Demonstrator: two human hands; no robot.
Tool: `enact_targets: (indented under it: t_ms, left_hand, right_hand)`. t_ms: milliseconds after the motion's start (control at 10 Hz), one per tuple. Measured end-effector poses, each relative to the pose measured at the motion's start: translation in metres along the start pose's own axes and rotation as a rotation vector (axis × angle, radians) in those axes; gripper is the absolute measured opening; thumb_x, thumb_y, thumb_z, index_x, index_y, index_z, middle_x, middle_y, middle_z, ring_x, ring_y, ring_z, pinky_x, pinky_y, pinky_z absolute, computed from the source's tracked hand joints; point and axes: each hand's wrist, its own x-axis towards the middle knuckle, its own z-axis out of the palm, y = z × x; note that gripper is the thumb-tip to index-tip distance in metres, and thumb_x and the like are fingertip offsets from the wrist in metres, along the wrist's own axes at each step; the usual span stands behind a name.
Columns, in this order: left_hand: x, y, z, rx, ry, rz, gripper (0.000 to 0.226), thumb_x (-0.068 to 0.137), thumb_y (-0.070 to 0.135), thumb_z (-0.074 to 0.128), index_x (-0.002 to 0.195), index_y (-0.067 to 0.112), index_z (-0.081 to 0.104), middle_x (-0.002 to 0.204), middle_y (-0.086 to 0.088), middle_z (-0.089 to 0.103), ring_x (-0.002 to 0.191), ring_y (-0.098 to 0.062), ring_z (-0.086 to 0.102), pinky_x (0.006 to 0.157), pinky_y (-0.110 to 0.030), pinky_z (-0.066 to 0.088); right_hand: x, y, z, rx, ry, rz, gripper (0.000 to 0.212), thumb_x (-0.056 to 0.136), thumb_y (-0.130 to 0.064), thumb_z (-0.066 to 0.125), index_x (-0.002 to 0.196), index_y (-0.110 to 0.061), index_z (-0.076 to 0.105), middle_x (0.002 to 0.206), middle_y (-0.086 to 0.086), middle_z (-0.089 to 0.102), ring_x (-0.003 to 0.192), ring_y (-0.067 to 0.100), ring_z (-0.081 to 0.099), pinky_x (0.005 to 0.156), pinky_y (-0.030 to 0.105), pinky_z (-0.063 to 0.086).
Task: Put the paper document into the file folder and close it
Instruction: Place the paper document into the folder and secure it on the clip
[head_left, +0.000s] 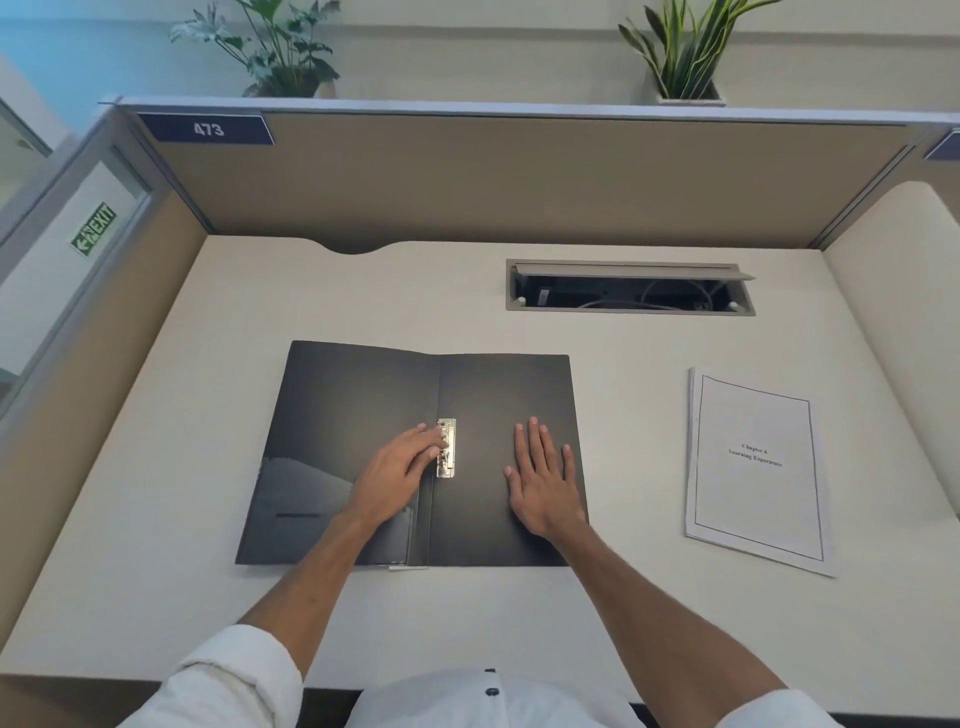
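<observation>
A black file folder (363, 395) lies open and flat in the middle of the desk, with a metal clip (447, 448) at its spine. My left hand (400, 470) rests on the left leaf, its fingertips on the clip. Flat on the right leaf lies my right hand (543, 480), fingers spread, holding nothing. The paper document (756, 467), a white stapled stack with a bordered title page, lies on the desk to the right of the folder, apart from both hands.
An open cable hatch (631, 288) with wires sits in the white desk (467, 291) behind the folder. Tan partition walls (493, 176) enclose the desk at back and sides. Two potted plants (275, 52) stand on the back ledge.
</observation>
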Motion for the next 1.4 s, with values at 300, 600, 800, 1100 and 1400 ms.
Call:
enact_targets:
  t_ms: [300, 600, 800, 1100, 1400]
  left_hand:
    - [-0.002, 0.015, -0.003, 0.053, 0.160, -0.018, 0.025, 0.110, 0.022, 0.067, 0.132, 0.018, 0.078, 0.125, 0.004, 0.085, 0.114, -0.020, 0.082, 0.102, -0.040, 0.063]
    - [0.042, 0.026, -0.018, 0.093, 0.184, -0.133, 0.016, 0.112, 0.022, 0.062, 0.118, 0.020, 0.076, 0.099, -0.003, 0.084, 0.092, -0.031, 0.079, 0.089, -0.047, 0.063]
    - [0.054, 0.026, -0.020, 0.316, 0.106, -0.080, 0.038, 0.114, 0.020, 0.051, 0.147, 0.026, 0.070, 0.140, 0.001, 0.078, 0.127, -0.028, 0.075, 0.106, -0.045, 0.060]
    - [0.061, 0.017, -0.008, 0.628, -0.124, -0.009, 0.063, 0.114, 0.015, 0.038, 0.175, 0.024, 0.026, 0.181, 0.005, 0.031, 0.170, -0.019, 0.030, 0.119, -0.046, 0.057]
    - [0.052, 0.021, 0.003, 0.612, -0.058, -0.013, 0.064, 0.116, 0.019, 0.034, 0.177, 0.013, 0.015, 0.185, -0.002, 0.021, 0.173, -0.022, 0.019, 0.139, -0.044, 0.030]
  right_hand:
    - [0.000, 0.000, -0.001, 0.002, -0.006, 0.000, 0.067, 0.120, -0.041, 0.018, 0.177, -0.022, -0.012, 0.184, -0.001, -0.021, 0.174, 0.018, -0.015, 0.141, 0.053, 0.000]
    - [0.002, 0.002, 0.002, 0.012, 0.001, -0.006, 0.067, 0.120, -0.041, 0.018, 0.177, -0.023, -0.014, 0.184, -0.002, -0.022, 0.174, 0.017, -0.016, 0.142, 0.052, -0.001]
    - [0.003, 0.002, 0.006, 0.005, 0.033, 0.003, 0.068, 0.120, -0.042, 0.019, 0.177, -0.024, -0.012, 0.185, -0.003, -0.020, 0.174, 0.016, -0.014, 0.142, 0.052, 0.001]
    - [0.006, 0.000, 0.006, 0.008, 0.014, 0.022, 0.068, 0.120, -0.042, 0.019, 0.177, -0.023, -0.013, 0.184, -0.003, -0.021, 0.174, 0.017, -0.015, 0.142, 0.052, -0.001]
    - [0.002, 0.000, -0.002, 0.032, -0.011, 0.006, 0.068, 0.120, -0.041, 0.020, 0.177, -0.022, -0.011, 0.185, -0.001, -0.019, 0.174, 0.018, -0.014, 0.142, 0.052, 0.000]
